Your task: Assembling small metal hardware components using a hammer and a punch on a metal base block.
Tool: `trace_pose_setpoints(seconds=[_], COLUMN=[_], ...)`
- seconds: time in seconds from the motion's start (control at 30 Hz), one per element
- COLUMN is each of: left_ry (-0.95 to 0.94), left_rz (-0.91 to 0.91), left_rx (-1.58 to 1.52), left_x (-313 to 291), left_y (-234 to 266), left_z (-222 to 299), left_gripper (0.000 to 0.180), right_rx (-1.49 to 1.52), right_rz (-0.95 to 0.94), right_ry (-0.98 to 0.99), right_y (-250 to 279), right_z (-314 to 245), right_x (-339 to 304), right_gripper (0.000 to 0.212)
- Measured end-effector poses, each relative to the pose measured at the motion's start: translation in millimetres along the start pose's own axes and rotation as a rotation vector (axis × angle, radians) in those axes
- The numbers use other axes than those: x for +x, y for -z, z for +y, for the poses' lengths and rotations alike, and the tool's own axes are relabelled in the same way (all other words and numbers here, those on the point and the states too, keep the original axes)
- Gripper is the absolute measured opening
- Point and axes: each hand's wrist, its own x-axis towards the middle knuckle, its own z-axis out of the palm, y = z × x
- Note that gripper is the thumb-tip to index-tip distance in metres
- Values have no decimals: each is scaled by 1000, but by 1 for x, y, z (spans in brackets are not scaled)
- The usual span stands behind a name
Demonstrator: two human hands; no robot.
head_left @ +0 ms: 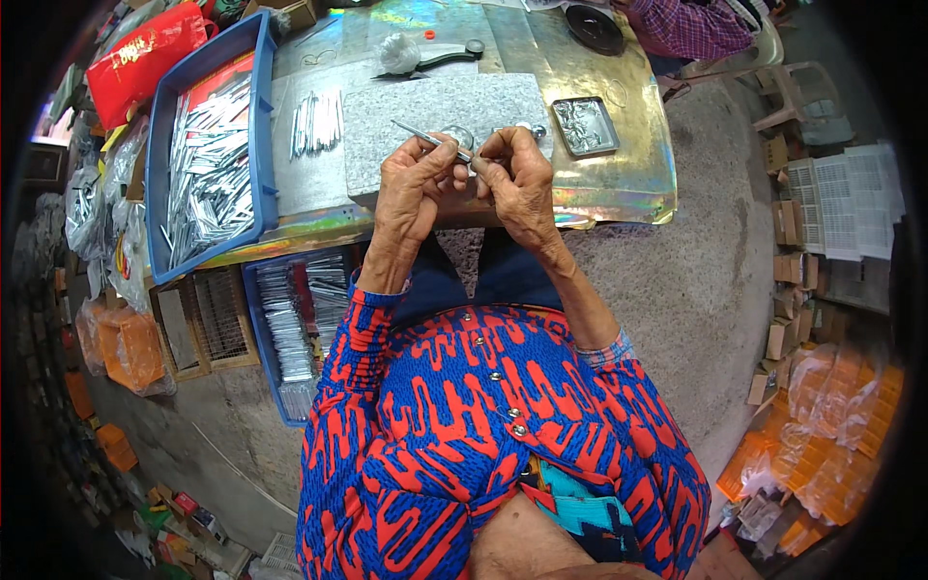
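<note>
My left hand (414,184) pinches a thin, silvery, pen-like metal rod (416,130), one end of which points to the far left. My right hand (519,184) has its fingertips closed around the near end of the same rod; what exactly lies between those fingers is partly hidden. Both hands are over the near edge of a grey speckled stone slab (387,104). Small round shiny pieces sit on the slab just beyond the fingers. To the slab's left, several similar rods (317,124) lie side by side on the table.
A blue bin (261,145) full of metal rods stands at the left. Right of the slab is a shallow tray (611,124) of small metal parts. A black-handled tool (449,60) and a clear plastic bundle (399,53) lie beyond it. Another person's checked sleeve (691,27) shows far right.
</note>
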Motion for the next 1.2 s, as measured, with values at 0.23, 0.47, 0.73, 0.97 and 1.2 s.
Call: trace_pose_setpoints(seconds=[0.23,0.47,0.73,0.97,1.2], left_ry=[-211,-95,-127,-227,-358], left_rz=[59,62,101,106,153], left_rx=[197,6,-19,98,367], left_x=[-5,-1,-1,-2,1], left_y=[-10,-1,1,-1,-6], left_z=[-2,-11,-14,-10,-4], left_gripper=[13,13,14,13,9], right_rx=[-472,-431,-376,-392,-43], right_rz=[32,47,-10,26,65], right_ry=[325,356,176,273,-61], right_y=[-3,-7,-5,-8,-13], right_z=[-1,-5,-1,6,4], right_x=[-3,-2,2,4,7], right_gripper=[14,14,13,8,6])
